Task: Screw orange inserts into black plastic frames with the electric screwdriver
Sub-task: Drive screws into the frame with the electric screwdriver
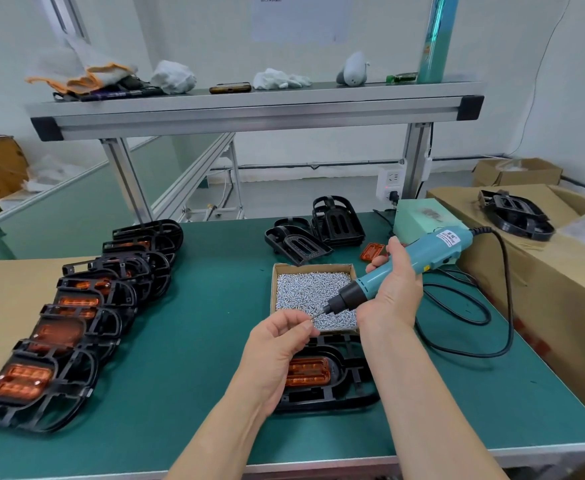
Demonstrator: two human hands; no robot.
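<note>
1. Closest to the lens, a black plastic frame with a see-through orange rectangular insert seated in its middle is laid flat on the green bench mat, partly hidden under both wrists.
2. What looks like a tiny silver screw is pinched in the left hand and held up to the bit tip.
3. The teal electric screwdriver is gripped round its barrel by the right hand, tilted over the shallow cardboard box of loose screws.
4. Handling guess: the frame looks light and stiff with thin ribs, so it's likely to skate on the smooth mat. It's probably best pinned down by the outer rim, just beside the insert.
5. The insert looks thin and a bit brittle, so cracking could be expected if it's over-driven.
6. Screws that small are easily fumbled. Whether the bit is magnetised can't be told.
7. Drag from the black power cable should be allowed for.
</note>
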